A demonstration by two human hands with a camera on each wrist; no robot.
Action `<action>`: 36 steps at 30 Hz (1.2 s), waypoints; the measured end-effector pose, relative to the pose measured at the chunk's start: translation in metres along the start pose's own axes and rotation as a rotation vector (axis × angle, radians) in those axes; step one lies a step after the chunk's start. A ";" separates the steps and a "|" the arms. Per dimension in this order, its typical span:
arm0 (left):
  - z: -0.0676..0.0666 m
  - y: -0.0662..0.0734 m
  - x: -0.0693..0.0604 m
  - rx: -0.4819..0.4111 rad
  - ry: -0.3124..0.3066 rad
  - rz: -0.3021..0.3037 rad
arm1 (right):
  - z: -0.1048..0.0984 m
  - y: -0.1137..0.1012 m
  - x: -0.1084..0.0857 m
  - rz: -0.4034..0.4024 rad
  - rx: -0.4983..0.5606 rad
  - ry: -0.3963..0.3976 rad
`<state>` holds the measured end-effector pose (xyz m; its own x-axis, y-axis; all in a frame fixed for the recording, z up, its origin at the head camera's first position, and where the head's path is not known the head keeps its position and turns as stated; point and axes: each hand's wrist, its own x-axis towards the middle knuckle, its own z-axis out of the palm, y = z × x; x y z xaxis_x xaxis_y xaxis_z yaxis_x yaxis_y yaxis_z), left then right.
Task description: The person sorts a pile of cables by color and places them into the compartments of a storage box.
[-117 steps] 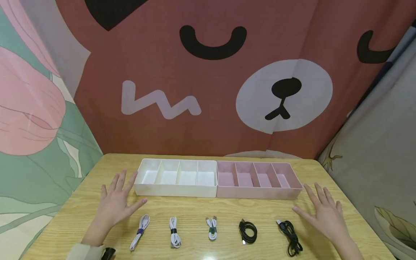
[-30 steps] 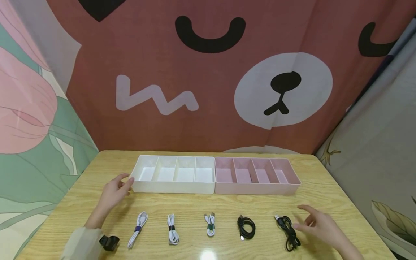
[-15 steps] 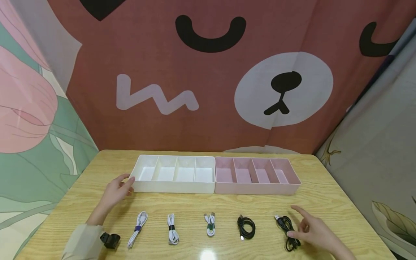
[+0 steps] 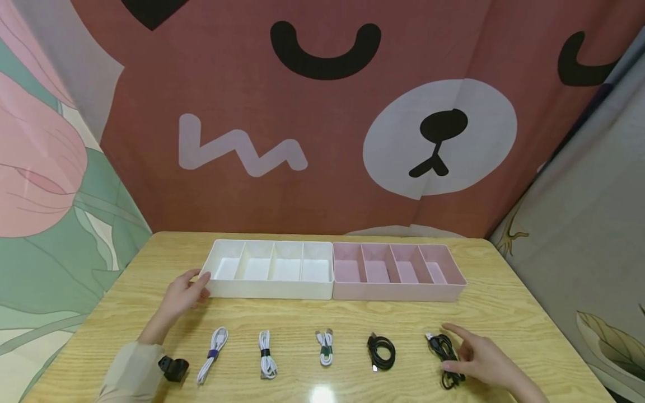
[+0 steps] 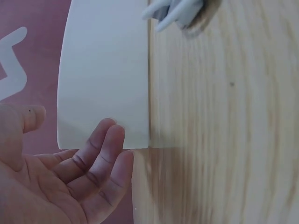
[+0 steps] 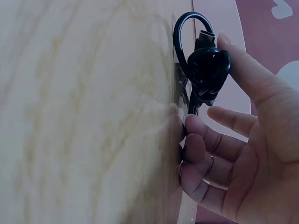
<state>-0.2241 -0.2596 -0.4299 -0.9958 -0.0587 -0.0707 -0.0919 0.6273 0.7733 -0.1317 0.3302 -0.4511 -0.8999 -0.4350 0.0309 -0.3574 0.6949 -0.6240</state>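
In the head view my left hand (image 4: 177,295) is at the left end of the white divided box (image 4: 269,289). The left wrist view shows its fingertips against the end of the box, the thumb apart. My right hand (image 4: 484,361) is over the right-hand black cable (image 4: 443,348), a bundled USB cable on the table. The thumb reaches onto the cable and the other fingers are loosely bent at its far side; in the right wrist view the coil (image 6: 209,70) lies by the thumb tip, with a gap to the fingers.
A pink divided box (image 4: 398,292) adjoins the white one. Across the front of the wooden table (image 4: 297,319) lie a white cable with a purple tie (image 4: 214,354), one with a black tie (image 4: 267,355), one with a green tie (image 4: 326,350) and a coiled black cable (image 4: 385,354).
Both hands were spread above the table at first. The left has come to the white box's end; the right has moved left and down onto the black cable. Boxes and cables stay in place.
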 end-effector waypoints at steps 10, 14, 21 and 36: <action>0.001 -0.003 0.004 -0.053 -0.034 -0.063 | -0.003 -0.002 0.005 0.010 0.153 -0.113; 0.001 -0.002 0.004 -0.075 -0.051 -0.061 | -0.004 -0.003 0.006 0.039 0.195 -0.149; 0.002 -0.002 0.004 -0.109 -0.078 -0.077 | -0.005 -0.001 0.009 0.097 0.229 -0.197; 0.003 -0.004 0.006 -0.110 -0.089 -0.098 | -0.004 -0.001 0.010 0.209 0.385 -0.209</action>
<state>-0.2301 -0.2605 -0.4353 -0.9786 -0.0431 -0.2013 -0.1930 0.5326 0.8241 -0.1410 0.3276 -0.4474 -0.8589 -0.4417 -0.2592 -0.0198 0.5344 -0.8450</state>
